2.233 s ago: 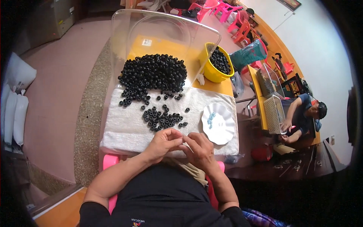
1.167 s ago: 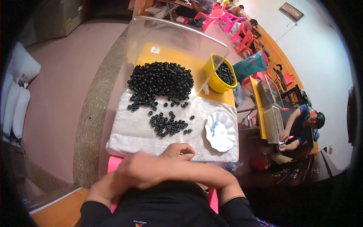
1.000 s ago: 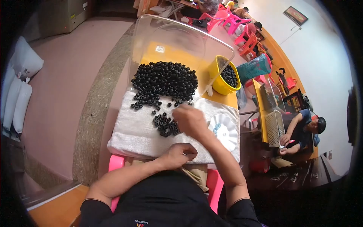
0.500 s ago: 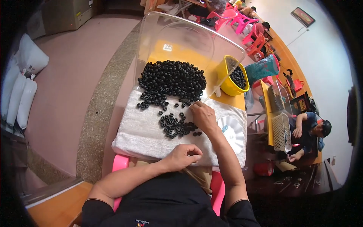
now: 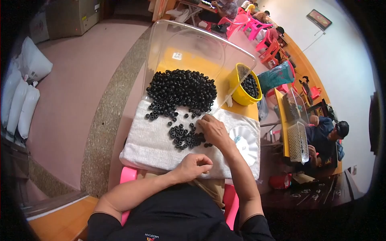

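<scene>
My right hand (image 5: 215, 130) reaches over the white towel (image 5: 146, 140), its fingers bent together against the right edge of a small group of black round pieces with holes (image 5: 184, 136). Its fingertips are partly hidden, and what they hold cannot be made out. My left hand (image 5: 194, 165) rests at the towel's near edge, thumb and fingers curled closed; anything inside is hidden. Beyond the group, a large heap of the same black pieces (image 5: 181, 88) spills from the open near side of a clear plastic bin (image 5: 203, 32) onto the towel.
Right of my right hand lies a white scalloped plate (image 5: 251, 146) with small bluish bits. A yellow tub (image 5: 243, 98) of black pieces stands behind it. At the right, another person (image 5: 321, 134) sits near a perforated white basket (image 5: 298, 142). White sacks (image 5: 27, 104) stand at the left.
My right hand has shifted slightly left and nearer, along the edge of the small group. My left hand stays almost still. The person at the right has moved their hands.
</scene>
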`<state>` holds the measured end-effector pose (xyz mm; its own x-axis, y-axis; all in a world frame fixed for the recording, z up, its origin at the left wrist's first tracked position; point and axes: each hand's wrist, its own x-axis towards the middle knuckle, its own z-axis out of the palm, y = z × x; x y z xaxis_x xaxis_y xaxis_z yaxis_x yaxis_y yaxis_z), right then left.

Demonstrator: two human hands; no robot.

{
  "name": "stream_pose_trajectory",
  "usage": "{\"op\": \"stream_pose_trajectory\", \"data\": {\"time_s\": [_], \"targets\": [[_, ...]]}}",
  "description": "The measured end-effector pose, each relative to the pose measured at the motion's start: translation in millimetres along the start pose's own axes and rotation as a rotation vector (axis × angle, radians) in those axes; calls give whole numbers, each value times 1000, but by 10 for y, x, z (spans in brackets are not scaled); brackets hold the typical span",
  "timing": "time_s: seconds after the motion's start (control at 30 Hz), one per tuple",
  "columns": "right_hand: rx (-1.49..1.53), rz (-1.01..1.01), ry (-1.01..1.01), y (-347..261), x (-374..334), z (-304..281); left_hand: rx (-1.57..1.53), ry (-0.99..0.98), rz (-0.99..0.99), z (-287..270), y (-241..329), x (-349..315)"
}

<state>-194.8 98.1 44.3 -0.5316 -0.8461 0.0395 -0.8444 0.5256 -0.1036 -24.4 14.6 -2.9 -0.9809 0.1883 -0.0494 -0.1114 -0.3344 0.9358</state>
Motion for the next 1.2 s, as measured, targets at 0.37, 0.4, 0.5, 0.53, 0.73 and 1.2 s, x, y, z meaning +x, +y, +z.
{"op": "stream_pose_trajectory", "data": {"time_s": [0.37, 0.4, 0.5, 0.53, 0.73, 1.2], "targets": [[96, -65, 98, 41, 11, 84, -6, 18, -25, -8, 12, 2], [134, -50, 92, 33, 13, 80, -19, 26, -24, -6, 9, 4], [227, 5, 63, 74, 25, 135, -25, 35, -19, 1, 26, -1], [226, 5, 66, 90, 25, 151, -20, 38, -16, 2, 33, -2], [269, 4, 93, 63, 26, 157, -22, 35, -14, -7, 0, -8], [1098, 195, -59, -85, -510, -273, -191, 159, 75, -122, 49, 40]]}}
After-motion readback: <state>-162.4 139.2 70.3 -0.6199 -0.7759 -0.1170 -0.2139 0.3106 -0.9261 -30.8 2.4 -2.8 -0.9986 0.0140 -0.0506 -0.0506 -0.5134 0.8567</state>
